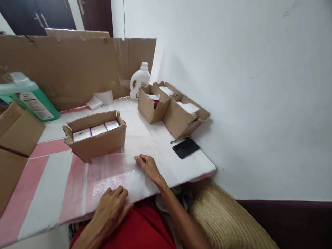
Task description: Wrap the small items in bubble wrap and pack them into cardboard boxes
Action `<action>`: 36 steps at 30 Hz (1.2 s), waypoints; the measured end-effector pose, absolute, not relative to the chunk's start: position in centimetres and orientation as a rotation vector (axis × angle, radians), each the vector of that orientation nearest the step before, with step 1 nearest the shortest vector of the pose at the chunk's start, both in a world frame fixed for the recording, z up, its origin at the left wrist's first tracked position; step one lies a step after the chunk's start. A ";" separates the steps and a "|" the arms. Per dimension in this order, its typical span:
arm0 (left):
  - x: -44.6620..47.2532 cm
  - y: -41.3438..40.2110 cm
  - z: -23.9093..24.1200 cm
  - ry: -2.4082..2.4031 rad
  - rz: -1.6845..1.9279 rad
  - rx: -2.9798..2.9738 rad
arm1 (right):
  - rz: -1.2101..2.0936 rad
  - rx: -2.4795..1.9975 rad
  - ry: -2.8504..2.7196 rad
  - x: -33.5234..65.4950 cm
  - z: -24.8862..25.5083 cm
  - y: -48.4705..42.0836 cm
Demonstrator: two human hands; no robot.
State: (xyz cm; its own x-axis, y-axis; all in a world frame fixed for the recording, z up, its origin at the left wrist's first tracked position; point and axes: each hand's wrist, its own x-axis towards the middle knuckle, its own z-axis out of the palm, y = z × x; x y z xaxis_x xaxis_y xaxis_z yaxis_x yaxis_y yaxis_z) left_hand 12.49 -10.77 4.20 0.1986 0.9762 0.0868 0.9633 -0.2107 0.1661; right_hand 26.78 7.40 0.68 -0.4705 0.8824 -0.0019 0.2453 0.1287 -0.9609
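A clear sheet of bubble wrap (110,183) lies on the table near its front edge. My left hand (113,204) rests on the near side of it, palm down, with the fingers bent, a little apart, and the thumb out to the side. At the sheet's far right edge, my right hand (149,166) has thumb and fingers pinched together on the film. Just beyond the wrap stands an open cardboard box (101,143), holding white packs with purple edges in a row.
Small cardboard boxes (178,119) with white packets stand by the wall, behind a black phone (186,148). Farther back are a white jug (140,81), folded white wrap (103,98) and a green liquid bottle (33,100). A cardboard panel (77,65) borders the table; another box (15,138) is left.
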 end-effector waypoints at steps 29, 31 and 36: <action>5.1 -8.1 -2.1 2.558 0.448 1.989 | 0.477 -1.180 -2.624 24.4 -2.4 5.6; 4.6 -8.6 -2.2 2.576 0.440 1.978 | 0.474 -1.175 -2.624 24.5 -2.4 5.7; 3.9 -10.6 -2.3 2.571 0.416 2.018 | 0.518 -1.148 -2.639 24.7 -1.8 5.3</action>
